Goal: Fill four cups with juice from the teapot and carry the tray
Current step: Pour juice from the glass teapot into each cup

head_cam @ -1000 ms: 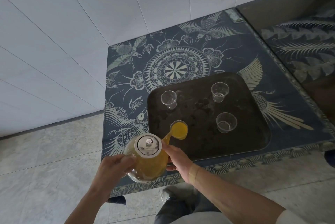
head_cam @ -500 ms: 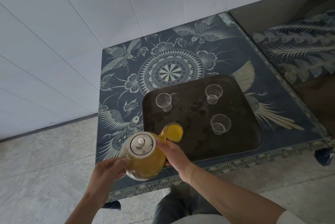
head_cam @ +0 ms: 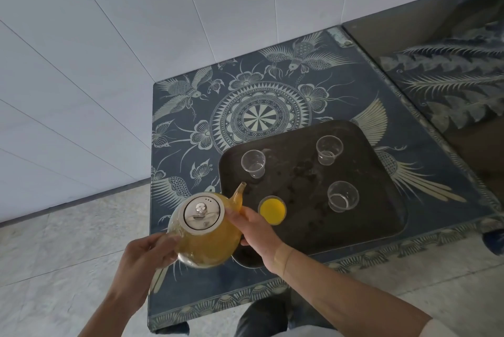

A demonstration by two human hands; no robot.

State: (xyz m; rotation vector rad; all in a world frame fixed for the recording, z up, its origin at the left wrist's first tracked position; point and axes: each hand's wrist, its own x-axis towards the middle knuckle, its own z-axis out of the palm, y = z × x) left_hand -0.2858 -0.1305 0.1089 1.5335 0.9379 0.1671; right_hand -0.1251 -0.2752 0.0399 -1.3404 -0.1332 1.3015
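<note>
A glass teapot (head_cam: pixel 206 230) filled with orange juice is held in the lower middle of the frame, above the near left edge of a patterned blue table (head_cam: pixel 272 96). Its round metal lid (head_cam: pixel 203 213) is seen from above, and its spout (head_cam: pixel 238 196) is pointed up and to the right, toward the tray. The left hand (head_cam: pixel 144 255) is curled against the teapot's lower left side, where the handle would be (the handle itself is hidden by the fingers). The right hand (head_cam: pixel 256 227) is laid on the pot's right side, the thumb near the base of the spout and the fingers wrapped round the glass body.

A dark tray (head_cam: pixel 381 227) is set on the right half of the table, in the centre right of the frame. Four clear plastic cups are stood on it, well apart from one another. The near left cup (head_cam: pixel 272 210), just beside the right hand, is filled with juice almost to the rim. The far left cup (head_cam: pixel 253 163), the far right cup (head_cam: pixel 328 150) and the near right cup (head_cam: pixel 342 196) are seen without juice. No stream is seen at the spout.

White wall panels (head_cam: pixel 136 36) are seen across the upper left of the frame, and pale floor tiles (head_cam: pixel 54 255) at the lower left.
</note>
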